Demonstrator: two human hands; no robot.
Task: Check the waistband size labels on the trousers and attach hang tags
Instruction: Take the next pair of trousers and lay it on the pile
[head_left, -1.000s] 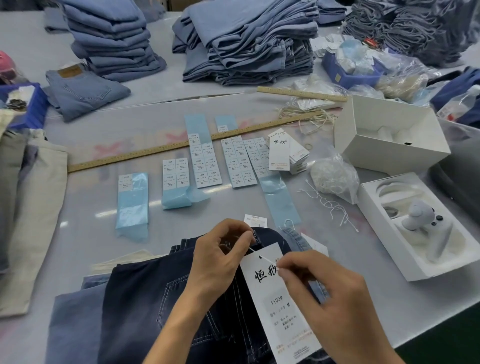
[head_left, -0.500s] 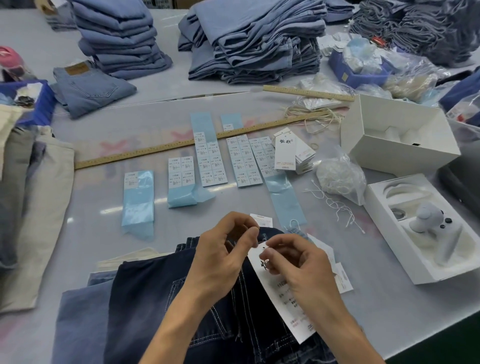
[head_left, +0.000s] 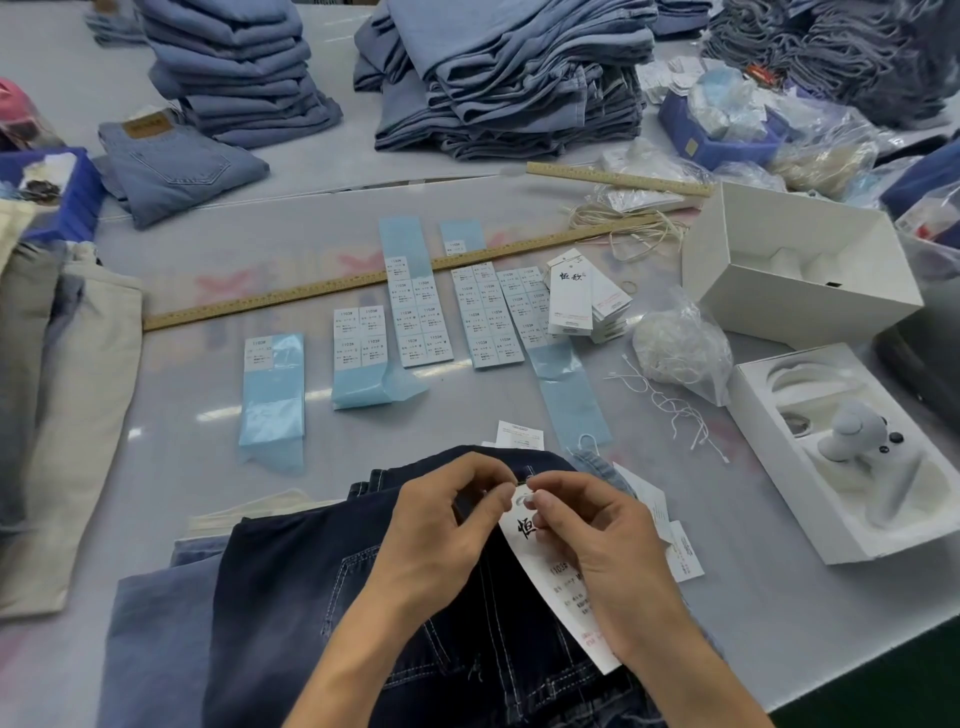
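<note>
The dark trousers (head_left: 322, 597) lie at the near edge of the surface (head_left: 779, 623), waistband away from the person. The white tag (head_left: 563, 577) rests on them. Both hands meet at the top of the tag: the left hand (head_left: 441, 525) and the right hand (head_left: 602, 540) each pinch something tiny there, likely its string, too small to see. To do this well, keep the tag flat, pull the string gently, and check that the loop closes tight.

Head-worn view — looking forward and down, close over table (head_left: 727, 649)
</note>
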